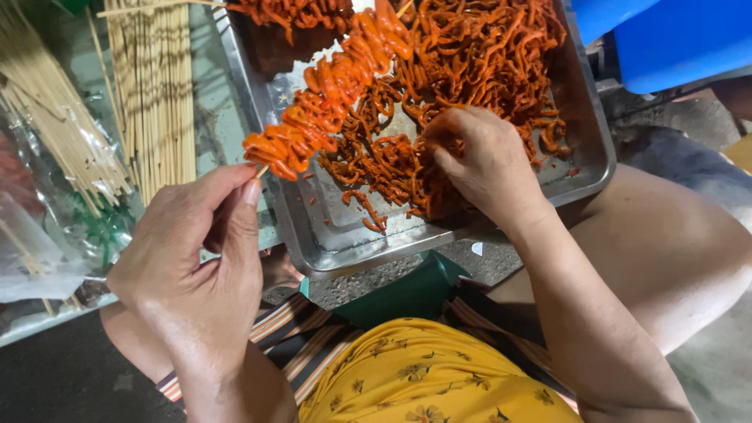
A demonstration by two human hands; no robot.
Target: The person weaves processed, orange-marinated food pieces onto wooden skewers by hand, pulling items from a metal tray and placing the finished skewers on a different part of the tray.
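Two hands: left hand (pixel 196 258) pinches laden skewer (pixel 325 102), right hand (pixel 482 160) grasps curly strips (pixel 478 55).

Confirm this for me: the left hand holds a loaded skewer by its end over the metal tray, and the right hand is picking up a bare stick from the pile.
Not quite. In the head view the right hand is in the orange-red strips inside the metal tray, not at the bare sticks. The left hand does hold the loaded skewer by its end.

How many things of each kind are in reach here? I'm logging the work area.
Loaded skewer, held by the left hand: 1
Metal tray, where the right hand picks at orange strips: 1
Loose bamboo stick piles: 2
Blue container: 1
Total: 5
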